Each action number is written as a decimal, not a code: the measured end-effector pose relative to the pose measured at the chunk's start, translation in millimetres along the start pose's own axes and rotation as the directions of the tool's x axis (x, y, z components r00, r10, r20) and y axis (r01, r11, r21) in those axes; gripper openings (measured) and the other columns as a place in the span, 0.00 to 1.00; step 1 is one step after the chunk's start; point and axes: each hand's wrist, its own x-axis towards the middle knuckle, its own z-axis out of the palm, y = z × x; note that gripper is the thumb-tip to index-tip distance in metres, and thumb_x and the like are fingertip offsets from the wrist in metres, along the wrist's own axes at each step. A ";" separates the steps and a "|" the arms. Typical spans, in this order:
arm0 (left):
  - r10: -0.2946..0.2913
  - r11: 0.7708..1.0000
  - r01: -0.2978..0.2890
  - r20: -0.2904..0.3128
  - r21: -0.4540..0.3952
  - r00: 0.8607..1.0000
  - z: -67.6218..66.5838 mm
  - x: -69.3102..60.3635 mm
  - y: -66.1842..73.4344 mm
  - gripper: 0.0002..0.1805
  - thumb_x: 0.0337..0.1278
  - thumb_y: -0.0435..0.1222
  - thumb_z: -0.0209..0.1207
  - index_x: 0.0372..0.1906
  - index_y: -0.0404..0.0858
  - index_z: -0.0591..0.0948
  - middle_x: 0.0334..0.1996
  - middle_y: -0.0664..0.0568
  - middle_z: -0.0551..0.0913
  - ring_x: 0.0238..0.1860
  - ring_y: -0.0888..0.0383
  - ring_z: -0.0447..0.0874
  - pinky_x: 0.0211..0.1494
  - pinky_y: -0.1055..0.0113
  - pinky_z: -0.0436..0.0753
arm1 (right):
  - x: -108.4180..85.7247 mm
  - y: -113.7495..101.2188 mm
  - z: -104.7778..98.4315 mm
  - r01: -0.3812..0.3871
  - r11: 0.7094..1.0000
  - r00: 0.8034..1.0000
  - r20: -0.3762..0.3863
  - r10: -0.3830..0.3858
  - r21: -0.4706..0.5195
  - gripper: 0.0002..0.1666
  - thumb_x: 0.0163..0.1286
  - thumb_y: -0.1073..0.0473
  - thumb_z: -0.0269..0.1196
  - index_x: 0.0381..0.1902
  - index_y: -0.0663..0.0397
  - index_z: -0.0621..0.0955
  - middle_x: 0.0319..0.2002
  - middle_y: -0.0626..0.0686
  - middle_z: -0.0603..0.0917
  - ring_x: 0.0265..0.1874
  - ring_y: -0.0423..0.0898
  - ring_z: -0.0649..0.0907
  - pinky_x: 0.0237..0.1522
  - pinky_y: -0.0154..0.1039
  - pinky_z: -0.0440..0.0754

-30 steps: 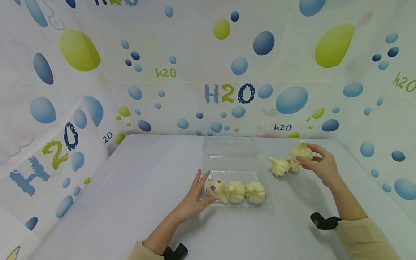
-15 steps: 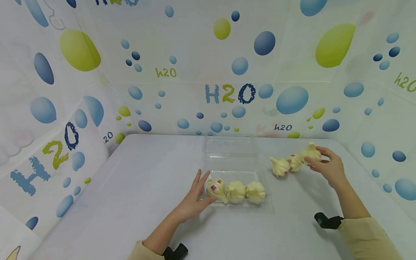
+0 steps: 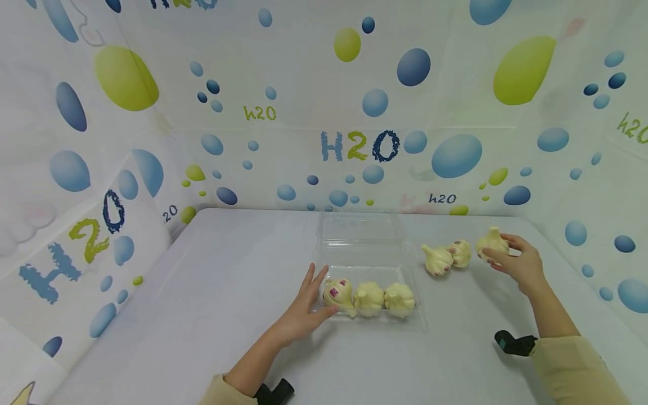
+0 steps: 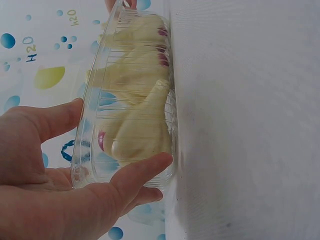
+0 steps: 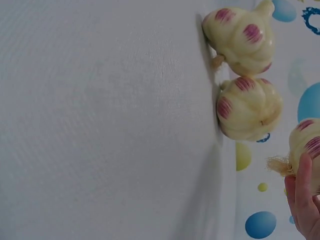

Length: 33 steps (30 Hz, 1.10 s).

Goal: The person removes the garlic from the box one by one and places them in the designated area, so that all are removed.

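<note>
In the head view, my right hand (image 3: 523,264) holds a garlic bulb (image 3: 492,245) between thumb and fingers, off the table. Its dangling root tuft and purple streaks show in the right wrist view, where the bulb (image 5: 307,142) is cut by the frame edge. Two other garlic bulbs (image 3: 437,260) lie touching each other left of it. My left hand (image 3: 302,312) rests against the left end of a clear plastic clamshell box (image 3: 372,274), its fingers fairly straight and spread. Three garlic bulbs (image 3: 368,298) sit in a row along the box's near side.
The box's clear lid (image 3: 358,229) lies folded open toward the back. A white table (image 3: 228,270) carries everything, with a bubble-printed sheet (image 3: 293,73) hanging behind and at the sides. Black wrist devices (image 3: 515,343) stick out at both sleeves.
My right hand has moved right with its garlic bulb, leaving a gap between it and the two loose bulbs. The left hand and the box have stayed in place.
</note>
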 end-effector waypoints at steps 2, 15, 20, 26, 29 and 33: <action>0.001 1.000 -0.001 0.000 0.001 1.000 0.4 0.5 -0.7 0.42 0.57 0.39 0.59 0.72 0.45 0.49 0.71 0.42 0.30 0.66 0.34 0.50 0.64 0.44 0.55 | 1.2 1.3 -0.6 -0.018 1.000 1.000 0.004 0.018 -0.005 0.45 0.62 0.50 0.61 0.65 0.73 0.55 0.62 0.76 0.52 0.23 0.27 0.76 0.30 0.29 0.81; 0.001 1.000 -0.001 0.000 -0.003 1.000 0.2 -0.2 1.0 0.42 0.57 0.39 0.59 0.72 0.46 0.49 0.71 0.42 0.30 0.66 0.34 0.49 0.64 0.44 0.55 | 14.4 12.1 -3.8 -0.163 0.977 0.985 0.033 0.169 -0.140 0.48 0.61 0.47 0.61 0.65 0.73 0.54 0.61 0.78 0.52 0.54 0.67 0.66 0.31 0.33 0.82; -0.002 1.000 0.002 -0.001 -0.005 1.000 -0.2 -0.7 2.4 0.42 0.57 0.39 0.59 0.72 0.46 0.49 0.71 0.42 0.30 0.66 0.34 0.49 0.64 0.44 0.56 | 18.0 14.6 -5.1 -0.212 0.954 0.973 0.046 0.227 -0.212 0.50 0.60 0.46 0.61 0.65 0.73 0.53 0.61 0.79 0.51 0.59 0.70 0.59 0.32 0.32 0.81; -0.005 1.000 0.005 0.001 -0.004 1.000 -0.2 -0.6 3.0 0.42 0.57 0.39 0.59 0.72 0.45 0.49 0.71 0.42 0.30 0.66 0.34 0.50 0.64 0.43 0.56 | 21.5 18.0 -4.1 -0.206 0.959 0.969 0.096 0.228 -0.196 0.48 0.61 0.50 0.62 0.65 0.75 0.53 0.61 0.80 0.51 0.47 0.59 0.74 0.33 0.34 0.82; -0.006 1.000 0.006 -0.001 -0.004 1.000 -0.3 -0.5 2.9 0.42 0.57 0.39 0.59 0.72 0.45 0.49 0.71 0.43 0.30 0.66 0.34 0.50 0.63 0.43 0.56 | 23.3 18.6 -2.8 -0.185 0.961 0.971 0.111 0.211 -0.206 0.48 0.60 0.50 0.63 0.64 0.76 0.54 0.59 0.80 0.53 0.33 0.43 0.78 0.31 0.33 0.82; -0.006 1.000 0.005 -0.001 -0.007 1.000 -0.5 -0.9 3.4 0.42 0.56 0.39 0.59 0.72 0.45 0.49 0.71 0.43 0.30 0.66 0.34 0.50 0.63 0.43 0.56 | 23.8 18.4 -1.2 -0.154 0.958 0.972 0.136 0.190 -0.241 0.48 0.60 0.49 0.62 0.64 0.76 0.55 0.57 0.80 0.56 0.25 0.34 0.76 0.31 0.32 0.82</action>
